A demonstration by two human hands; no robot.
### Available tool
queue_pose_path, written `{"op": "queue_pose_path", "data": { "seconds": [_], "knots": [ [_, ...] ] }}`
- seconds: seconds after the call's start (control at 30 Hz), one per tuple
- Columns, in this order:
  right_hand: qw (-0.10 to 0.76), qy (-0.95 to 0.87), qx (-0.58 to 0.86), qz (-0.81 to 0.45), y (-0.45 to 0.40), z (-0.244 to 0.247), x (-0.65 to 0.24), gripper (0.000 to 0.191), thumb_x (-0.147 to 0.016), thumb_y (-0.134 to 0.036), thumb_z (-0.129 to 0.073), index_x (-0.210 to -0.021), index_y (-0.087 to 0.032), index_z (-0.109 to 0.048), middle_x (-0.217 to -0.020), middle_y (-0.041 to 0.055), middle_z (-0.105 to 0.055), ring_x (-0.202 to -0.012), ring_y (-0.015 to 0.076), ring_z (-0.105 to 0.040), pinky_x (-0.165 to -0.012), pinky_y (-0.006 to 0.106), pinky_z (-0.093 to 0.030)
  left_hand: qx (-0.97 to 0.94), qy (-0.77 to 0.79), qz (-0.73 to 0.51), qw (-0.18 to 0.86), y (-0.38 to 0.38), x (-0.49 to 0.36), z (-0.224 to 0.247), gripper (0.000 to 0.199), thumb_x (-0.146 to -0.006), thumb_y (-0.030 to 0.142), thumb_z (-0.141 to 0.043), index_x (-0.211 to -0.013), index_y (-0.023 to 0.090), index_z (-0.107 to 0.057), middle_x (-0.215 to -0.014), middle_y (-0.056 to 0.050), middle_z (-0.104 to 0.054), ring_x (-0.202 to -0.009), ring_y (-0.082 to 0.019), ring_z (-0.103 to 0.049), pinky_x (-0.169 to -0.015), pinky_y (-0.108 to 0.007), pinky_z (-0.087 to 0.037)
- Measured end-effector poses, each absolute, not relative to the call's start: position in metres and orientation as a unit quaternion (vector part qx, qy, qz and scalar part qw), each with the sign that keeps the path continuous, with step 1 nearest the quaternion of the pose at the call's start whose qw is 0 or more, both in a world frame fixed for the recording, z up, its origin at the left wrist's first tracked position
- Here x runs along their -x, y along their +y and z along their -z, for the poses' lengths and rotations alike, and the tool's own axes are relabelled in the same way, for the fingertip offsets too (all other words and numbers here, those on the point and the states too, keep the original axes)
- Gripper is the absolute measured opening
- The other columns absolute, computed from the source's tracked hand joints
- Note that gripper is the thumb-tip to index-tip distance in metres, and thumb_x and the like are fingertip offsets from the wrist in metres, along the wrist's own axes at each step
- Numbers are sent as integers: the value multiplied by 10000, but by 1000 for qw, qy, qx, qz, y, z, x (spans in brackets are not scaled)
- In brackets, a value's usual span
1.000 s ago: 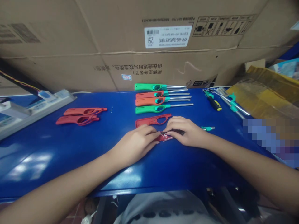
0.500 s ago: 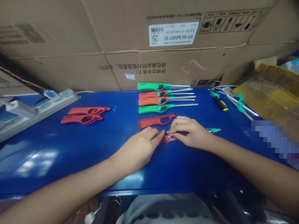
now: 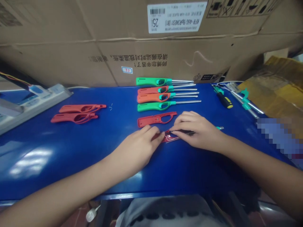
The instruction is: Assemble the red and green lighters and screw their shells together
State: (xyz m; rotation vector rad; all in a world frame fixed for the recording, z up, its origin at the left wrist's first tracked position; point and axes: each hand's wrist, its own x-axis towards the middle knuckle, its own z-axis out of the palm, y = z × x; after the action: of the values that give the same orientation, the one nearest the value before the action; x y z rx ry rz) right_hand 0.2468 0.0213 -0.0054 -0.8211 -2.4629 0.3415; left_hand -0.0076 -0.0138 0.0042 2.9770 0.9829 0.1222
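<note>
A red lighter shell (image 3: pixel 167 137) with white wires inside lies on the blue table, largely covered by my fingers. My left hand (image 3: pixel 142 143) is closed on its left end. Thumb and fingers of my right hand (image 3: pixel 197 129) pinch at the wires near its middle; the small part between the fingertips is hidden. A teal tip (image 3: pixel 220 128) shows past my right hand. Just behind lies an open red shell half (image 3: pixel 149 121). Farther back, a row of lighters, green (image 3: pixel 151 107) and orange (image 3: pixel 151 97) among them, points its metal tubes right.
Two red shells (image 3: pixel 75 118) lie at the left, near a white power strip (image 3: pixel 47 101). At the right are a black and yellow screwdriver (image 3: pixel 224 100), metal tubes with teal parts (image 3: pixel 246 105) and yellowish wrapping (image 3: pixel 272 91). A cardboard box (image 3: pixel 118 47) stands behind.
The camera view has shifted slightly, so the box and lighters appear higher. Both hands stay at the red shell, with the right fingertips slightly changed in position.
</note>
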Motion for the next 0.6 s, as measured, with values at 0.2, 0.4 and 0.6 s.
{"op": "queue_pose_path", "data": {
  "seconds": [0.2,0.4,0.6],
  "knots": [
    [228,-928,282,-83,21,8,-243,116,-954,-182,-626,-892,-184,-724,-913,43,-687,-861,184,-588,-765,339,-376,-949,313,-28,11,-12,7,-6,393,-1010,132,-464,-1389,106,-563,-1118,-110,-599,-1000,-251,-571,-879,-408,-590],
    [205,-918,327,-97,20,7,-234,124,-941,-161,-631,-844,-177,-707,-866,29,-690,-832,172,-604,-723,322,-346,-954,298,-29,0,-13,7,-5,419,-982,110,-490,-1393,69,-559,-1133,-125,-609,-1003,-262,-555,-902,-415,-583],
    [197,-935,287,-65,19,6,-236,153,-962,-162,-595,-907,-170,-738,-900,51,-707,-842,185,-613,-742,334,-384,-950,309,-38,24,-13,9,-6,387,-996,113,-454,-1358,103,-589,-1110,-113,-630,-1007,-264,-595,-869,-417,-594]
  ]
}}
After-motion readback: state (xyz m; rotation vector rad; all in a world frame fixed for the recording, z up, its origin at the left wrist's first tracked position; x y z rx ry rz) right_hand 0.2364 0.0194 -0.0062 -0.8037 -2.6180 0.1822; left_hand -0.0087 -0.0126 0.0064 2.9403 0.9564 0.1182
